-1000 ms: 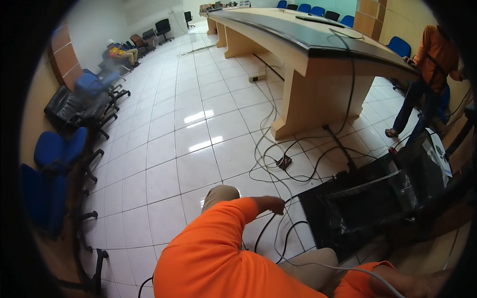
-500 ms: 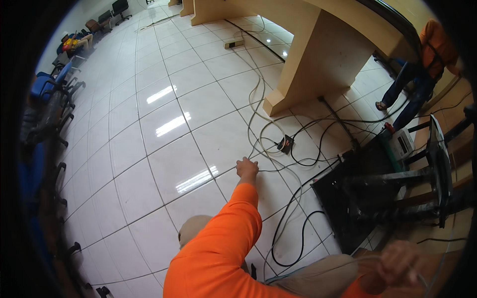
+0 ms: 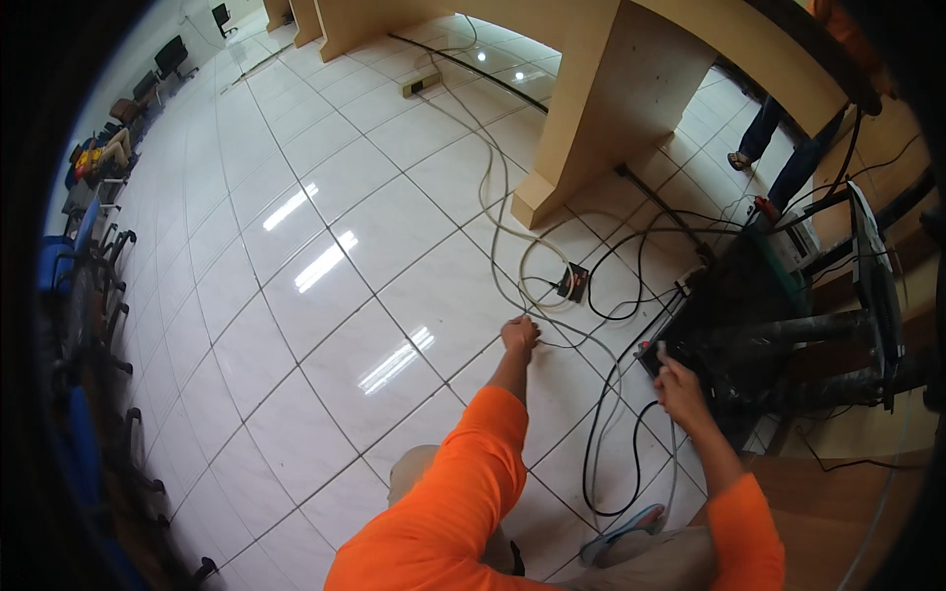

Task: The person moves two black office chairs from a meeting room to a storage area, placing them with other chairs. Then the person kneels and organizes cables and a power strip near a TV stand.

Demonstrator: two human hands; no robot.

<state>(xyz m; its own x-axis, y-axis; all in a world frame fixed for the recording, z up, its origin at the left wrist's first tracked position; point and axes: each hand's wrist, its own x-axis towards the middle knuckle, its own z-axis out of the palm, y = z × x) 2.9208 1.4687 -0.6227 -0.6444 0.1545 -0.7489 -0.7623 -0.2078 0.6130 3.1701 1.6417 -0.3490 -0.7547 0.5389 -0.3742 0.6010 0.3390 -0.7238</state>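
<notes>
On the tiled floor, my left hand [image 3: 520, 335] is closed at a grey cable [image 3: 562, 325]; the fingers hide the exact grip. The cable runs up toward the desk leg and down to the right. My right hand [image 3: 680, 389] is raised beside a black box-shaped case [image 3: 724, 340], its fingers closed, with a grey cable length hanging below it. A pale tip sticks up from that hand; whether finger or plug is unclear. Just beyond my left hand lies a small black-and-red socket box [image 3: 573, 283], with a cream cable loop [image 3: 524, 271] beside it.
A wooden desk panel [image 3: 591, 128] rises ahead. Black cables [image 3: 589, 463] curl near my sandalled foot [image 3: 626, 532]. At right stands a black frame [image 3: 788, 340] with shiny wrapping. Another person's legs [image 3: 764, 138] show behind the desk. Chairs [image 3: 84, 256] line the left.
My right hand has come up and left from the lower right corner to beside the black case. My left hand's fingers, spread before, are now closed. The view has shifted.
</notes>
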